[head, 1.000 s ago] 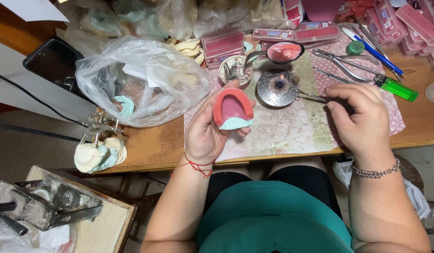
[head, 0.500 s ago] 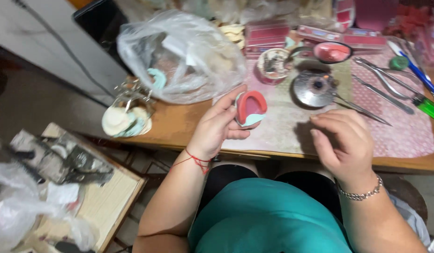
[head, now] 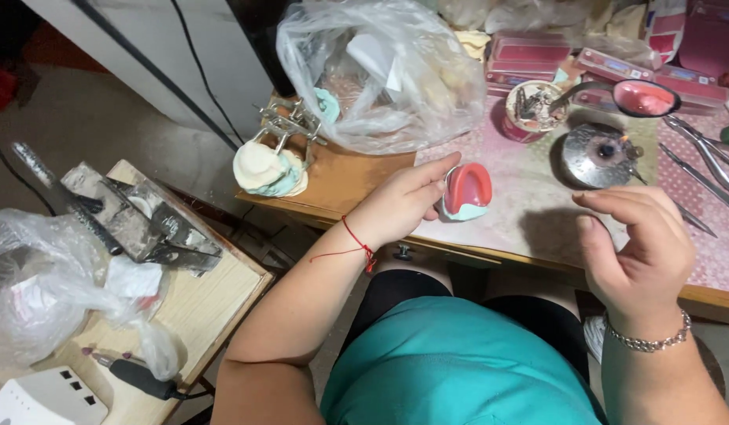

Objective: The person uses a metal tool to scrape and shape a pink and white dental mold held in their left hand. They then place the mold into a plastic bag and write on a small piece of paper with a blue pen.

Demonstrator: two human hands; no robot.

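Head view, looking down over the lap. Left hand (head: 400, 206) holds a dental model (head: 466, 191), red wax over a pale green base, fingers clamped on its left side. The model sits at the near part of the tabletop (head: 345, 182), on a pink dotted mat (head: 530, 197), close to the edge.

Right hand (head: 636, 256) hangs above the mat to the right, empty, fingers loosely curled and apart, thumb not meeting them. Bracelet on that wrist.

Behind the model: metal burner (head: 597, 155) with a small flame or glow at its centre, hard to tell which. A spoon-like ladle (head: 644, 97) with pink wax rests beyond it. Cup of tools (head: 530, 110), pliers (head: 707, 153) at far right, plastic bag (head: 380, 71), articulator with casts (head: 271, 161) at the left corner.

Risks, as judged: the grip is one-sided and the model is near the edge, so a slip could drop it to the floor. The burner stands just beside the right hand; a careless reach could burn the fingers or soften the wax.
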